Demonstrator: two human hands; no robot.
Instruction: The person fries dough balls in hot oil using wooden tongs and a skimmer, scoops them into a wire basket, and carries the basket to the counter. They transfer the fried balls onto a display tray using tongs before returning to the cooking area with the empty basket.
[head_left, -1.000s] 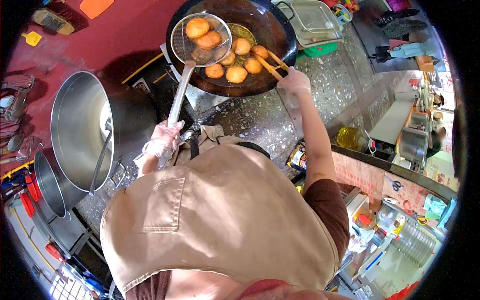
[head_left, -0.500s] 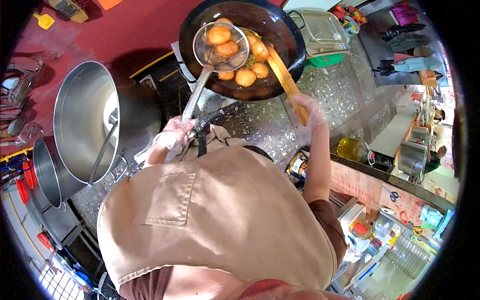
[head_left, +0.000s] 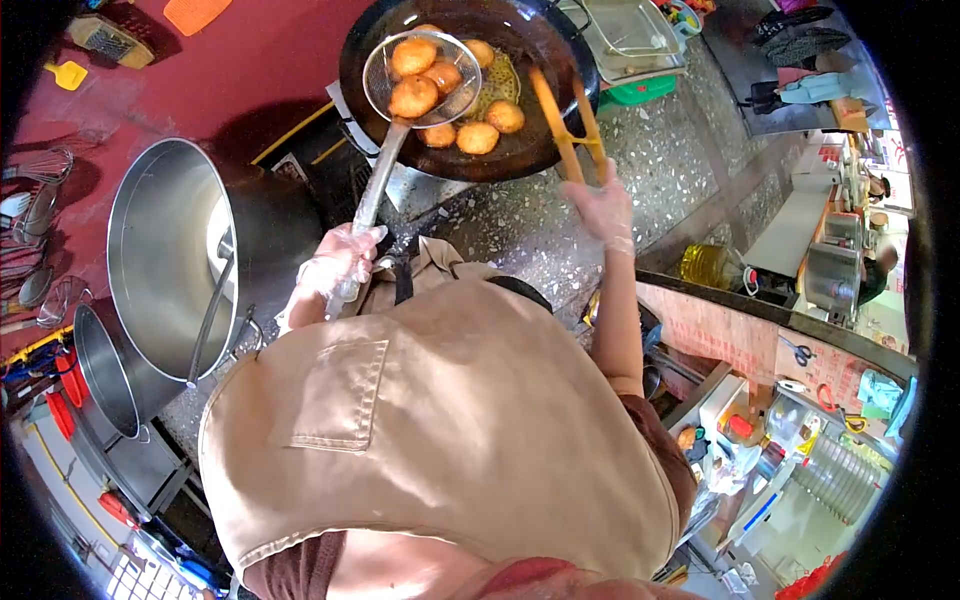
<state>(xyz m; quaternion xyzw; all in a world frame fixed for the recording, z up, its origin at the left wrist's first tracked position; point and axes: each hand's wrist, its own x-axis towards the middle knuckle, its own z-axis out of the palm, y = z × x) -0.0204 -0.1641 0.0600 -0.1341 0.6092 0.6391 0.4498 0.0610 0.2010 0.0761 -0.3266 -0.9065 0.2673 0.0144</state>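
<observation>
My left hand (head_left: 343, 262), in a clear plastic glove, is wrapped round the metal handle of a mesh strainer (head_left: 462, 98). Three golden fried cakes (head_left: 413, 97) lie in its basket, held over the left side of a black wok (head_left: 545, 40). My right hand (head_left: 603, 208), also gloved, holds wooden tongs (head_left: 553, 115) at the wok's right edge. The tong tips stand apart with nothing between them. Several more fried cakes (head_left: 478, 138) sit in the oil of the wok, beside and below the strainer.
A large metal pot (head_left: 165, 260) with a ladle in it stands at the left, beside a smaller pot (head_left: 105, 370). A glass tray (head_left: 630, 45) is right of the wok. An oil bottle (head_left: 712, 268) lies at the right. A person (head_left: 880, 272) is far right.
Another cake has come into the strainer. The tongs have moved off the cakes towards the wok's right edge, and their tips have spread apart.
</observation>
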